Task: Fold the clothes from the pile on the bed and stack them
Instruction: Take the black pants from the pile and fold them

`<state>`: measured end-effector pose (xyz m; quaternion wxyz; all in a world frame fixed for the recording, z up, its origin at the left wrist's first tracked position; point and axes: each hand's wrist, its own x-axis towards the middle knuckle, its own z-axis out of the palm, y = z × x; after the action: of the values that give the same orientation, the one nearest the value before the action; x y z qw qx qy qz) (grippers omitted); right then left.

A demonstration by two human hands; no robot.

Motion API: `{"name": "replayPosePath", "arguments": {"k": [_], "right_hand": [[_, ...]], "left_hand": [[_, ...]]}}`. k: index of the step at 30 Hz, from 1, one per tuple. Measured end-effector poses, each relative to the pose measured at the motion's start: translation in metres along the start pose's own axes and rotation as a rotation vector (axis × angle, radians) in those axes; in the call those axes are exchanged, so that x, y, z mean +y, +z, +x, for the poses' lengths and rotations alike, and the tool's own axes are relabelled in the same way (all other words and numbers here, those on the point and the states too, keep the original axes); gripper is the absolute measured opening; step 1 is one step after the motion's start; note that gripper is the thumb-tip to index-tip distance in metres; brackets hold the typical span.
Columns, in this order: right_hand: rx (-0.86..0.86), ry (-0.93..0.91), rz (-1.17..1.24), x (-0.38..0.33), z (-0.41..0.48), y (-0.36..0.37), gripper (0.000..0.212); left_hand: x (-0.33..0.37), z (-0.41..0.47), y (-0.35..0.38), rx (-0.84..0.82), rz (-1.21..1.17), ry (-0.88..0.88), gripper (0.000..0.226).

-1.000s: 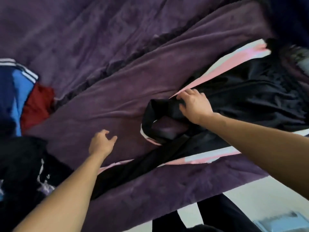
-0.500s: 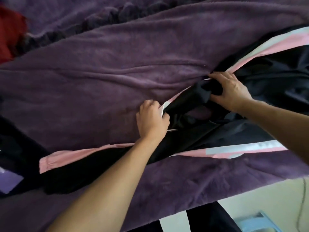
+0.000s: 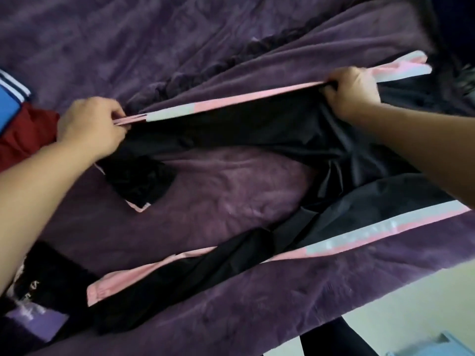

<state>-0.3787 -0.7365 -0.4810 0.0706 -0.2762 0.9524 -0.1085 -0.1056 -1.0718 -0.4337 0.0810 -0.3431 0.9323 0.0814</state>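
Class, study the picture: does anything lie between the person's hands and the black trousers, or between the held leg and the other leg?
Nothing visible. The left hand and right hand grip the far leg of the trousers; only bare blanket separates the legs.

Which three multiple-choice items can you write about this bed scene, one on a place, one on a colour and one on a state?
1. Where does the red garment lie?
A. at the left, beside the left hand
B. on the floor
C. at the far right

2. Which colour has the blanket?
A. green
B. purple
C. white

3. How is the upper leg of the black trousers held?
A. gripped by the left hand and the right hand along its striped edge
B. pressed by flat palms
C. untouched

Key: 1 A, it shows next to that hand; 2 B, purple plush surrounds the trousers; 3 A, both hands' fingers curl on the pink edge.
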Motion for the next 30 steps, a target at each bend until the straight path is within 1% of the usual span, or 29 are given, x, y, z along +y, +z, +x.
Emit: {"name": "replayPosePath", "arguments": {"k": [2,4,5,6,8,9,10,11,12,13,15,16,18,20,21,23,25,26,28,29,30], "right_hand": [[0.045,0.053,0.002,0.001,0.017,0.002,0.029],[0.068,0.102,0.009,-0.001,0.023,0.005,0.035],[0.076,0.081,0.010,-0.006,0.019,0.006,0.037],[0.079,0.013,0.017,-0.013,0.011,0.009,0.036],[0.036,-0.201,0.055,-0.032,-0.016,0.021,0.033],[-0.022,-0.305,0.063,-0.044,-0.032,0.031,0.033],[-0.104,-0.377,0.039,-0.055,-0.046,0.043,0.038],[-0.200,-0.397,-0.013,-0.064,-0.056,0.057,0.047],[-0.278,-0.363,-0.069,-0.069,-0.062,0.070,0.056],[-0.323,-0.297,-0.105,-0.072,-0.065,0.083,0.060],[-0.305,-0.155,-0.076,-0.069,-0.064,0.097,0.055],[-0.276,-0.109,-0.040,-0.066,-0.061,0.099,0.051],[-0.252,-0.100,-0.004,-0.061,-0.059,0.096,0.043],[-0.255,-0.176,-0.036,-0.057,-0.066,0.086,0.035],[-0.254,-0.208,-0.058,-0.056,-0.073,0.079,0.030],[-0.249,-0.258,-0.096,-0.057,-0.093,0.063,0.018],[-0.277,-0.346,-0.102,-0.059,-0.119,0.051,0.006],[-0.356,-0.383,-0.120,-0.062,-0.131,0.048,0.007],[-0.629,-0.405,-0.210,-0.069,-0.147,0.044,0.014],[-0.730,-0.391,-0.233,-0.073,-0.148,0.044,0.020],[-0.754,-0.371,-0.191,-0.079,-0.145,0.045,0.024]], "left_hand": [[-0.012,0.008,0.013,0.022,0.042,-0.135,0.030],[-0.019,0.007,0.026,0.042,0.026,-0.304,0.046],[-0.021,0.002,0.033,0.046,0.001,-0.365,0.053],[-0.021,-0.007,0.040,0.041,-0.029,-0.400,0.061],[-0.019,-0.029,0.056,0.007,-0.083,-0.439,0.081],[-0.017,-0.042,0.064,-0.020,-0.110,-0.480,0.092],[-0.016,-0.053,0.073,-0.050,-0.139,-0.535,0.102],[-0.015,-0.065,0.083,-0.076,-0.175,-0.590,0.105],[-0.014,-0.075,0.092,-0.089,-0.215,-0.641,0.101],[-0.014,-0.081,0.100,-0.076,-0.250,-0.678,0.087],[-0.023,-0.086,0.105,0.002,-0.309,-0.680,0.055],[-0.032,-0.084,0.103,0.039,-0.347,-0.653,0.048],[-0.062,-0.075,0.087,0.052,-0.441,-0.619,0.050],[-0.100,-0.061,0.062,0.030,-0.496,-0.637,0.057],[-0.119,-0.054,0.048,0.026,-0.473,-0.649,0.057],[-0.151,-0.039,0.020,0.034,-0.354,-0.661,0.054],[-0.166,-0.027,0.000,0.016,-0.231,-0.623,0.050],[-0.169,-0.023,-0.004,-0.029,-0.160,-0.588,0.048],[-0.167,-0.021,-0.003,-0.196,0.015,-0.511,0.051],[-0.165,-0.022,0.002,-0.263,0.059,-0.495,0.058],[-0.164,-0.023,0.009,-0.303,0.050,-0.502,0.068]]}}
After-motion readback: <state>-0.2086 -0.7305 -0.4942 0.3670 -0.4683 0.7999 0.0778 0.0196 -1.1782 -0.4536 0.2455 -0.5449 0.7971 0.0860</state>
